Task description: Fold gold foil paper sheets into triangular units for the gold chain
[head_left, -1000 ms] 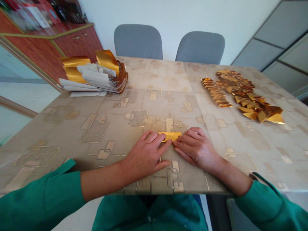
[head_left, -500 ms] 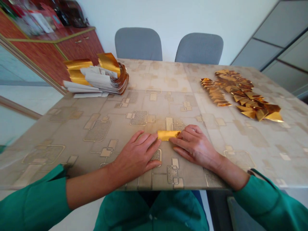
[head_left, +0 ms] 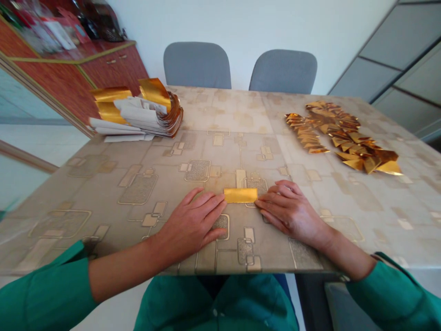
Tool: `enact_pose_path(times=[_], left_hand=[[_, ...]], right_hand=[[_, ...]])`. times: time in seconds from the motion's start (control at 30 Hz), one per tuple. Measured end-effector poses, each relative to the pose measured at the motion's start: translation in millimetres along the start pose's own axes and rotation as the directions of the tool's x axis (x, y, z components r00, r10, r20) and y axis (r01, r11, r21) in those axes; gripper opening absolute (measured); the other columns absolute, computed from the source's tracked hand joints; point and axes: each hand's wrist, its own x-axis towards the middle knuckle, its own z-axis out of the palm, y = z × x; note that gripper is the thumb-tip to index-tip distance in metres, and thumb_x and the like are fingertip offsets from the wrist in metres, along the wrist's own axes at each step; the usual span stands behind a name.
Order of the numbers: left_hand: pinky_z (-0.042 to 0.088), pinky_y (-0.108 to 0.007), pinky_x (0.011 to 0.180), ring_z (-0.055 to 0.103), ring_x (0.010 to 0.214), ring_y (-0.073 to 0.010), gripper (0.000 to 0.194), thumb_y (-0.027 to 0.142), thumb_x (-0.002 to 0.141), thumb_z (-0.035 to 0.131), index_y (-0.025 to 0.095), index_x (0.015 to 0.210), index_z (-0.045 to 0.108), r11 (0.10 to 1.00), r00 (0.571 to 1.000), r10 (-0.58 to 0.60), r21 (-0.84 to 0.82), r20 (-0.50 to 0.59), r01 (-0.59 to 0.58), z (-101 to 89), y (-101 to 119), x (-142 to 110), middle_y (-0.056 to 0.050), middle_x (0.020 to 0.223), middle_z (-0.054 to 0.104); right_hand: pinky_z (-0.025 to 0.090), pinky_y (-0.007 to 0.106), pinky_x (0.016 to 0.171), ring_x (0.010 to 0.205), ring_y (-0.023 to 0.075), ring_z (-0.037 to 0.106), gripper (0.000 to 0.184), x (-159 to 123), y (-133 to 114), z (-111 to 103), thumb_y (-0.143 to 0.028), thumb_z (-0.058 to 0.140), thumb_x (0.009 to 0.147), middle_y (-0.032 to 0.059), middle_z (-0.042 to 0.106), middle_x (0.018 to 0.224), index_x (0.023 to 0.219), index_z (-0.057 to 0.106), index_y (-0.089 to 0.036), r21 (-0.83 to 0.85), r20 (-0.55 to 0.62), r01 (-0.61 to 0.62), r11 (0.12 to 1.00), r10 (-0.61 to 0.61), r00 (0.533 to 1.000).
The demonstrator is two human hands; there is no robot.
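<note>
A flat strip of gold foil (head_left: 240,195) lies on the patterned table cover, directly in front of me. My left hand (head_left: 191,225) rests palm-down beside the strip's left end, its fingertips at or very near the foil. My right hand (head_left: 292,214) lies flat at the other end, fingers pointing toward the strip. Neither hand holds it. Far left stands a stack of white paper and curled gold foil (head_left: 148,112). Far right lie several folded gold foil pieces (head_left: 347,138) in overlapping rows.
The table has a beige cover (head_left: 138,188) with a rectangular pattern. Two grey chairs (head_left: 197,64) (head_left: 283,71) stand beyond its far edge. A reddish-brown cabinet (head_left: 113,62) stands back left. My green sleeves cross the near edge.
My hands have drawn apart from the strip's ends, leaving the whole strip visible. It now lies flat and level rather than slanted. The view has shifted slightly.
</note>
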Motion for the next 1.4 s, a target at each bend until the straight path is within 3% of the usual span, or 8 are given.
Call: enact_pose_path(times=[0.3, 0.4, 0.53, 0.67, 0.9, 1.07, 1.23, 1.4], left_hand=[[0.039, -0.05, 0.105, 0.057, 0.116, -0.0301, 0.043, 0.043, 0.1, 0.054, 0.009, 0.125, 0.062, 1.0, 1.0, 0.025, -0.003, 0.001, -0.025, 0.0, -4, 4, -0.014, 0.129, 0.064], [0.042, -0.049, 0.103, 0.057, 0.114, -0.0314, 0.047, 0.044, 0.095, 0.062, 0.007, 0.125, 0.062, 1.0, 1.0, 0.029, -0.005, 0.003, -0.029, 0.9, -2, 5, -0.016, 0.128, 0.064], [0.044, -0.05, 0.101, 0.058, 0.111, -0.0316, 0.046, 0.043, 0.094, 0.063, 0.007, 0.123, 0.062, 0.999, 1.0, 0.01, -0.032, -0.001, -0.01, 1.0, 0, 7, -0.017, 0.124, 0.065], [0.046, -0.047, 0.099, 0.058, 0.108, -0.0284, 0.028, 0.035, 0.097, 0.059, 0.013, 0.113, 0.066, 0.992, 0.999, -0.025, -0.122, -0.025, 0.022, -1.5, -5, 16, -0.012, 0.119, 0.066], [0.049, -0.039, 0.09, 0.056, 0.101, -0.0243, 0.023, 0.026, 0.092, 0.068, 0.014, 0.11, 0.061, 0.964, 0.985, -0.129, -0.247, -0.115, 0.097, 1.0, -18, 45, -0.008, 0.109, 0.066], [0.047, -0.033, 0.08, 0.056, 0.088, -0.0205, 0.008, 0.022, 0.097, 0.06, 0.015, 0.094, 0.062, 0.984, 0.976, -0.034, -0.178, -0.216, -0.005, 4.3, -17, 46, -0.005, 0.095, 0.066], [0.046, -0.034, 0.078, 0.057, 0.086, -0.0199, 0.012, 0.021, 0.098, 0.056, 0.015, 0.089, 0.063, 0.985, 0.986, 0.014, -0.17, -0.164, -0.042, 8.8, -13, 38, -0.006, 0.096, 0.067], [0.048, -0.038, 0.083, 0.057, 0.093, -0.024, 0.022, 0.036, 0.092, 0.066, 0.015, 0.091, 0.062, 0.97, 0.995, 0.014, -0.241, -0.094, -0.037, 10.6, -12, 32, -0.009, 0.107, 0.066]], right_hand=[[0.045, 0.037, 0.084, 0.081, 0.0186, 0.059, 0.019, 0, 6, 1, -0.02, 0.06, 0.095, 0.0043, 0.073, 0.08, 0.078, 0.069, -0.018, -0.034, -0.091, 0.025, 0.999, -0.028, 0.995], [0.042, 0.036, 0.081, 0.081, 0.0195, 0.058, 0.018, 7, 8, -1, -0.024, 0.061, 0.095, 0.0043, 0.072, 0.081, 0.08, 0.068, -0.018, -0.067, -0.116, -0.057, 0.996, 0.049, 0.992], [0.039, 0.039, 0.084, 0.093, 0.0238, 0.058, 0.03, 27, 7, 8, -0.04, 0.071, 0.089, 0.007, 0.072, 0.101, 0.109, 0.069, -0.017, -0.015, -0.033, -0.235, 0.972, 0.234, 0.972], [0.036, 0.038, 0.085, 0.09, 0.0237, 0.056, 0.022, 39, 2, 20, -0.034, 0.076, 0.084, 0.0044, 0.069, 0.09, 0.1, 0.071, -0.02, 0.007, 0.091, -0.291, 0.957, 0.29, 0.953], [0.035, 0.033, 0.08, 0.081, 0.0179, 0.053, 0.003, 38, -1, 19, -0.023, 0.067, 0.092, 0.0007, 0.065, 0.08, 0.093, 0.069, -0.021, 0.122, -0.035, -0.206, 0.971, 0.212, 0.977], [0.035, 0.034, 0.081, 0.081, 0.017, 0.053, 0.019, 39, -2, 10, -0.024, 0.056, 0.099, 0.0013, 0.065, 0.079, 0.082, 0.063, -0.02, 0.12, -0.121, -0.083, 0.989, 0.098, 0.988], [0.036, 0.034, 0.081, 0.08, 0.0163, 0.054, 0.015, 34, -2, 13, -0.019, 0.052, 0.097, 0.0016, 0.064, 0.08, 0.083, 0.058, -0.02, 0.19, 0.027, -0.033, 0.981, 0.028, 0.999], [0.037, 0.034, 0.081, 0.088, 0.0192, 0.055, 0.015, 31, 1, 18, -0.032, 0.062, 0.093, 0.0043, 0.066, 0.092, 0.085, 0.06, -0.02, 0.281, 0.153, -0.073, 0.957, 0.031, 0.988]])
